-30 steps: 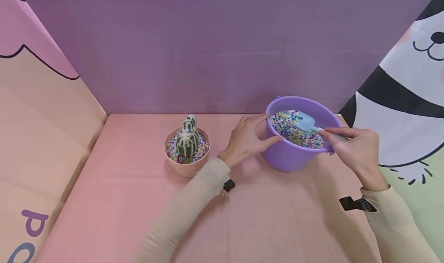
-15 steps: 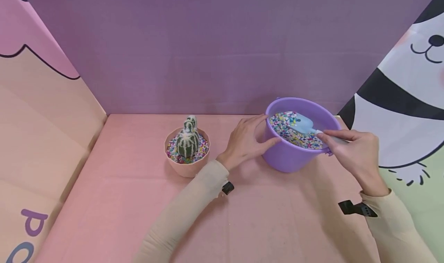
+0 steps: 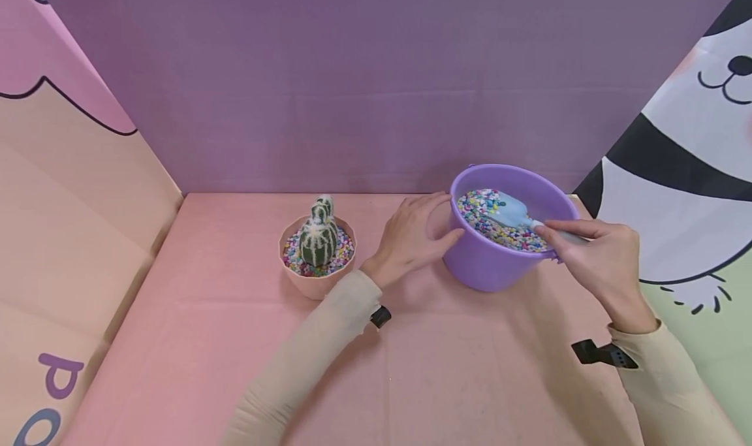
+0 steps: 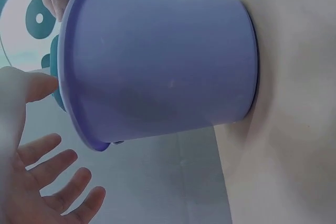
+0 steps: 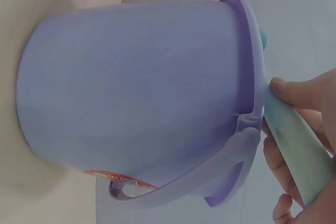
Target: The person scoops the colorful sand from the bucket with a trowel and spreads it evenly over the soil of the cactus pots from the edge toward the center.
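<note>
A purple bucket (image 3: 487,266) stands at the right of the table, partly filled with small multicoloured pebbles (image 3: 477,204). Inside it lies the blade of a light blue scoop (image 3: 510,209), with some pebbles at its tip. My right hand (image 3: 605,256) grips the scoop's handle (image 5: 296,140) over the bucket's right rim. At the bucket's left side, my left hand (image 3: 411,237) is spread. In the left wrist view its fingers (image 4: 65,163) stand off the wall, and the thumb is at the rim; whether it touches, I cannot tell.
Left of my left hand, a peach pot (image 3: 314,288) holds a cactus (image 3: 318,243) in coloured pebbles. My left forearm passes just in front of the pot. A purple backdrop (image 3: 376,93) closes off the table's far edge. The bucket's handle (image 5: 194,174) hangs at its side.
My left hand has eased slightly left, its thumb coming away from the front of the bucket's rim. The scoop has shifted slightly left within the pebbles, still held in my right hand.
</note>
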Motion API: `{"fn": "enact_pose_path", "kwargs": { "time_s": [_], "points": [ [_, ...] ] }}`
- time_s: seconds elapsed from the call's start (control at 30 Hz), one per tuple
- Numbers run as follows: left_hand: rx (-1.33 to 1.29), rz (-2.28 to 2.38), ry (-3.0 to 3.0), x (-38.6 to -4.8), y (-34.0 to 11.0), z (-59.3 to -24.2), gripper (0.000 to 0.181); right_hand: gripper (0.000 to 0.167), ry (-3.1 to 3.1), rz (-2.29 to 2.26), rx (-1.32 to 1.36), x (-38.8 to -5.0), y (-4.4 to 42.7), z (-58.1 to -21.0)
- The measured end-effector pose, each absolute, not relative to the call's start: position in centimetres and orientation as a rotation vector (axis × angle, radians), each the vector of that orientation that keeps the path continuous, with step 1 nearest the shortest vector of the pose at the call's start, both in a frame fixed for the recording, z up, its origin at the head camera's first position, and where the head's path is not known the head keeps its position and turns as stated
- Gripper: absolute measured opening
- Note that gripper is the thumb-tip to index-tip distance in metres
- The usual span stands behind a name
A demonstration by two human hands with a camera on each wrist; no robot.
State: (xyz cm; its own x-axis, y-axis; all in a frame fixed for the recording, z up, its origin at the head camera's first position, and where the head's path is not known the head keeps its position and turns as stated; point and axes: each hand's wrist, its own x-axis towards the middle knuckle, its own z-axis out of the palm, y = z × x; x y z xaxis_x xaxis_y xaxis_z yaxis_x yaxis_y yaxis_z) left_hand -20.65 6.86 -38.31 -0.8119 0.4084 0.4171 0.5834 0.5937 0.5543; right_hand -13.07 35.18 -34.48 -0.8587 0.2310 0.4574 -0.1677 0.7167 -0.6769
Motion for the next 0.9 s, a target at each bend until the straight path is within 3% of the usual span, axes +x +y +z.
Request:
{"fn": "enact_pose_path", "kwargs": {
  "time_s": [0.9],
  "points": [
    [-0.908,-1.012,-2.479,-17.5,3.7,-36.8,0.059,0.019,-2.401,0.992,0.043,-12.3,33.6,-34.6]
  ]
}}
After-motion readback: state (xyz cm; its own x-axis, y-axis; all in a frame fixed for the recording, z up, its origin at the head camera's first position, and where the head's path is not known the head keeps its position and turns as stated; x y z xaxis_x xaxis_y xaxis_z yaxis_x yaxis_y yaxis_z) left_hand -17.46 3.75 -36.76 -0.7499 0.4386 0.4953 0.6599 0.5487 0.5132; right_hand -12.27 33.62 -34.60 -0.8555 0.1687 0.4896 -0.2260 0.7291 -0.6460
